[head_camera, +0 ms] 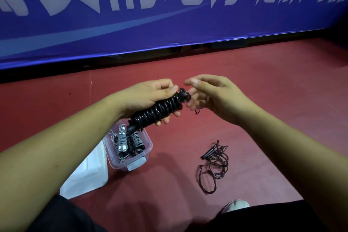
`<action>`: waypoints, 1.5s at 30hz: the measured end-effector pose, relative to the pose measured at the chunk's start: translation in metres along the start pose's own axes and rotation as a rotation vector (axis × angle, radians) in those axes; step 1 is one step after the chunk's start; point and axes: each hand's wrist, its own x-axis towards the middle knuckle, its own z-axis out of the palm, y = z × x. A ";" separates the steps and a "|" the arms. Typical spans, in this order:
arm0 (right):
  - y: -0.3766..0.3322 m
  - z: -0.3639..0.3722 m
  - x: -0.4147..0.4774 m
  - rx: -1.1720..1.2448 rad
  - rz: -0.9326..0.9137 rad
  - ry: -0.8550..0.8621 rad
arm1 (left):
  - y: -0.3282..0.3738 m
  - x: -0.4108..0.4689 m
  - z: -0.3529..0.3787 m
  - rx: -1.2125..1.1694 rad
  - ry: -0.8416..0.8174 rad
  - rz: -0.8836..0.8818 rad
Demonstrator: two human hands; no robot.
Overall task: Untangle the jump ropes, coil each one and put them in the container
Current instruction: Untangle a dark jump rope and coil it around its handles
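Observation:
My left hand (150, 98) grips a black jump rope (160, 111) wound in a tight coil round its handles, held above the floor. My right hand (211, 94) is at the coil's far end with its fingers loosely bent; whether they pinch the rope's end I cannot tell. Below the coil stands a clear plastic container (145, 158) with several coiled ropes, grey and black, inside it. A loose, tangled thin black jump rope (216, 162) with its handles lies on the red floor to the right of the container.
A white lid (84, 177) lies flat on the floor against the container's left side. A blue banner (169, 24) with white lettering runs along the back. My shoe tip (237, 205) shows near the bottom edge, between my dark-clothed legs.

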 end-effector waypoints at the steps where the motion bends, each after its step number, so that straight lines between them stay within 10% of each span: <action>1: 0.001 0.000 0.002 -0.025 0.033 -0.016 | -0.001 -0.002 -0.001 0.016 -0.011 -0.015; 17: 0.037 0.061 0.078 -0.294 0.049 -0.216 | -0.045 -0.028 -0.090 -0.059 -0.017 -0.168; 30: 0.176 0.146 0.206 -0.079 0.303 0.018 | -0.182 -0.010 -0.175 -0.594 0.283 -0.290; 45: 0.300 0.159 0.286 -0.555 0.351 0.075 | -0.318 0.008 -0.201 0.786 0.330 -0.176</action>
